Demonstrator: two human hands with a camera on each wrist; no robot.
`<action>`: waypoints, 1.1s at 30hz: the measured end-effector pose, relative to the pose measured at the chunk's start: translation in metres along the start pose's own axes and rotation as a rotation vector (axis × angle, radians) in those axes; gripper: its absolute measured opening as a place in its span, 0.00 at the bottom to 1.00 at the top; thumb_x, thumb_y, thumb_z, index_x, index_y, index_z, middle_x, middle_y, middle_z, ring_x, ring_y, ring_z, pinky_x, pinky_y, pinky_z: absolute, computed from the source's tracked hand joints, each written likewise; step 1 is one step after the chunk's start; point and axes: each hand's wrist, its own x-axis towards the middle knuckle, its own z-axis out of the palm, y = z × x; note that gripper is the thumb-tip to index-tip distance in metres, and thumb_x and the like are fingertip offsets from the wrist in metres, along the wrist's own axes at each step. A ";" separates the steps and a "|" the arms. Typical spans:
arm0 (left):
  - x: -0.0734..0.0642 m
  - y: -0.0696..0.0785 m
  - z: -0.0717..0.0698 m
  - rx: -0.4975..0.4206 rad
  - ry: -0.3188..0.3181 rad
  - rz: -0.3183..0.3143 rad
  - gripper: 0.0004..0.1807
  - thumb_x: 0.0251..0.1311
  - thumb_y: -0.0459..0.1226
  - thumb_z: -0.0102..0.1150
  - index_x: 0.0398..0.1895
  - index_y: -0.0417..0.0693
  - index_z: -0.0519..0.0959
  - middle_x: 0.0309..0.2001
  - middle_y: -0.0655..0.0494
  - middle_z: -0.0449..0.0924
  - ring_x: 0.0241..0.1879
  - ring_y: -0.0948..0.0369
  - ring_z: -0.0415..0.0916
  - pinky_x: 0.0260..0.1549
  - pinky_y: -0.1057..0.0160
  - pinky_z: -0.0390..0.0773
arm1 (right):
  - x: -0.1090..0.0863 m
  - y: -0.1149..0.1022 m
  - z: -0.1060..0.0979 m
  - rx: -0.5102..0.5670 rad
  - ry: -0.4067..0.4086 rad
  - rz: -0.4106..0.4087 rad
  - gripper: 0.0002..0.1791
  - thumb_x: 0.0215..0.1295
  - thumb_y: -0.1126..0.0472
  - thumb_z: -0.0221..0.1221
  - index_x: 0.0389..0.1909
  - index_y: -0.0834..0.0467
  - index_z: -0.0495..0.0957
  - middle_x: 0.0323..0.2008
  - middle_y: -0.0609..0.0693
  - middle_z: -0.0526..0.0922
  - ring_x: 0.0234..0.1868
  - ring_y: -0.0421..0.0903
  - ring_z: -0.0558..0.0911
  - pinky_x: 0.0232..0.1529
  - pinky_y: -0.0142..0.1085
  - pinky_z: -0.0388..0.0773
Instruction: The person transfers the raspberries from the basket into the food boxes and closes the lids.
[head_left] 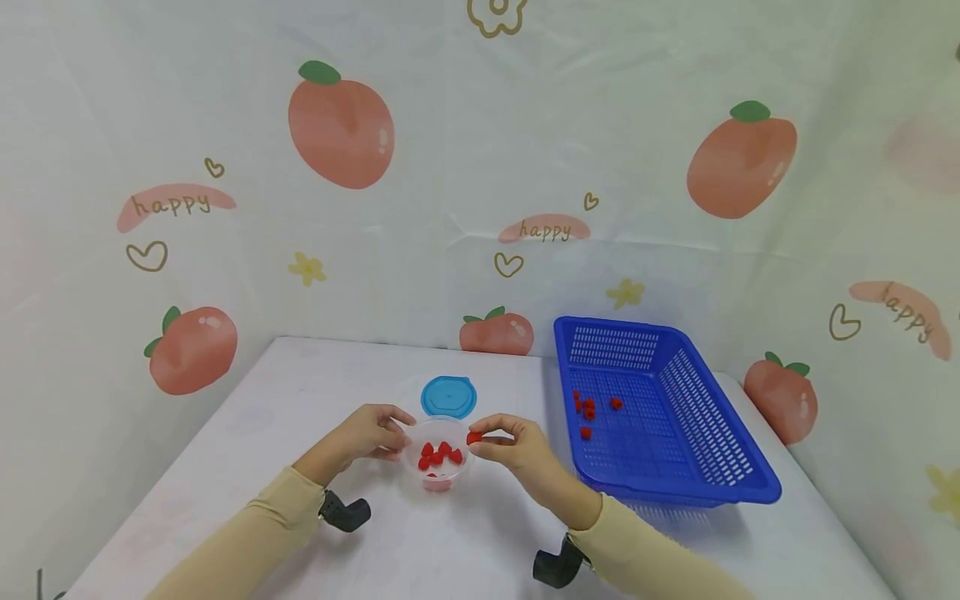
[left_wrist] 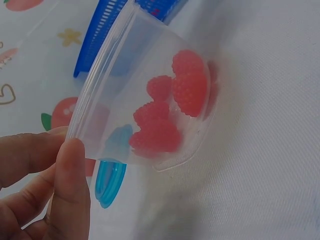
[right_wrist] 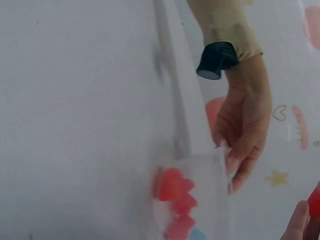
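Observation:
A clear plastic tub [left_wrist: 127, 65] stands on the white table with several red raspberries [left_wrist: 190, 95] in its bottom. My left hand [head_left: 372, 432] pinches the tub's rim at its left side, thumb and fingers on either side of the wall. On the tub's right, close to the rim, my right hand [head_left: 522, 454] pinches a single raspberry [head_left: 474, 437] between thumb and fingertips. The right wrist view catches only the thumb tip and part of that raspberry [right_wrist: 314, 202] at its lower right corner.
A blue plastic basket [head_left: 637, 454] sits at the right, with several raspberries [head_left: 589, 413] along its left side. Behind the tub lies a round blue lid [head_left: 448, 397]. A fruit-printed white curtain [head_left: 420, 275] hangs along the table's back edge.

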 end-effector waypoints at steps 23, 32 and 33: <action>0.000 0.000 -0.001 -0.016 -0.022 0.016 0.18 0.57 0.28 0.62 0.52 0.37 0.76 0.33 0.48 0.80 0.26 0.58 0.78 0.33 0.62 0.85 | 0.019 0.041 0.008 -0.108 0.111 0.042 0.15 0.58 0.63 0.67 0.46 0.63 0.82 0.44 0.52 0.81 0.43 0.45 0.82 0.53 0.42 0.80; 0.000 0.000 -0.001 -0.014 -0.020 0.011 0.18 0.57 0.29 0.62 0.52 0.37 0.76 0.33 0.48 0.80 0.26 0.59 0.78 0.33 0.62 0.85 | 0.014 0.028 0.010 -0.103 0.092 0.030 0.16 0.58 0.68 0.65 0.48 0.69 0.80 0.44 0.56 0.82 0.41 0.44 0.82 0.52 0.42 0.81; 0.000 0.000 -0.001 -0.015 -0.019 0.010 0.18 0.57 0.29 0.62 0.52 0.37 0.76 0.33 0.48 0.80 0.26 0.58 0.78 0.33 0.62 0.85 | 0.014 0.028 0.010 -0.106 0.090 0.031 0.16 0.58 0.68 0.65 0.48 0.69 0.80 0.44 0.55 0.82 0.41 0.44 0.82 0.52 0.42 0.81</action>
